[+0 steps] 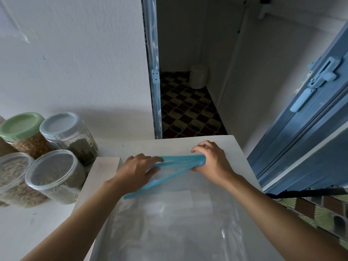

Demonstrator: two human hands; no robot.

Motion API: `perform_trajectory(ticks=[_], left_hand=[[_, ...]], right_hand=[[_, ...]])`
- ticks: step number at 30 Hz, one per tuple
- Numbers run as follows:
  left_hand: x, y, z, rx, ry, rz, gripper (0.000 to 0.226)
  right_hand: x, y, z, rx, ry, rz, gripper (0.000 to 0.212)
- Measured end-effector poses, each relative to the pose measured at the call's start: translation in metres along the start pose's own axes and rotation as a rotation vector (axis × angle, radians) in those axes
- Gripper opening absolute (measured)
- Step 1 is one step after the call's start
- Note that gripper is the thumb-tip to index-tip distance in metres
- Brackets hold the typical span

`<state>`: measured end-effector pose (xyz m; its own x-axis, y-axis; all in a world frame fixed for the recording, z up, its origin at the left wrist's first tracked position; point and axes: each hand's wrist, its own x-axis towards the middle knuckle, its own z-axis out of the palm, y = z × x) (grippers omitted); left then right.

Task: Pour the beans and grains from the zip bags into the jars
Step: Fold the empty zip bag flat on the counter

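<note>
A large clear zip bag (169, 213) with a blue zip strip lies flat on the white table (231, 147) in front of me; it looks empty. My right hand (211, 161) grips the right end of the blue strip, fingers curled round it. My left hand (139, 168) rests on the strip's left part with fingers straight, pressing it down. At the left stand several lidded plastic jars: a green-lidded jar (24, 132) of brown grains, a grey-lidded jar (69, 134) of dark green beans, and two clear-lidded jars (54, 176) (13, 179) with grains.
A white wall rises behind the jars. Past the table's far edge an open doorway (188, 106) shows a dark patterned tile floor and a white bin. A blue door (310, 110) with a latch stands open at the right. A lower white surface (28, 223) holds the jars.
</note>
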<state>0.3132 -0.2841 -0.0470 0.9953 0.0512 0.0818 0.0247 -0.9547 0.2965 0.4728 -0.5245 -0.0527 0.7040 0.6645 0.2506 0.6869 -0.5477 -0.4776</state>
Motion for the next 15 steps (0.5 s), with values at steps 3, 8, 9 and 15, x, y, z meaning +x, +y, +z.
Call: perform_trajectory(ticks=[3, 8, 9, 15], left_hand=[[0.003, 0.001, -0.004, -0.037, 0.083, -0.068, 0.037], [-0.010, 0.021, -0.013, -0.044, 0.239, -0.111, 0.040], [-0.018, 0.026, -0.016, -0.069, 0.281, -0.139, 0.039], [-0.114, 0.066, -0.009, -0.098, 0.260, -0.118, 0.029]], right_hand=[[-0.011, -0.004, 0.005, 0.036, 0.129, 0.000, 0.034], [-0.031, -0.011, 0.008, 0.053, 0.133, 0.141, 0.053], [-0.035, -0.014, 0.007, 0.071, 0.116, 0.188, 0.061], [-0.071, -0.028, -0.001, 0.107, 0.257, 0.270, 0.055]])
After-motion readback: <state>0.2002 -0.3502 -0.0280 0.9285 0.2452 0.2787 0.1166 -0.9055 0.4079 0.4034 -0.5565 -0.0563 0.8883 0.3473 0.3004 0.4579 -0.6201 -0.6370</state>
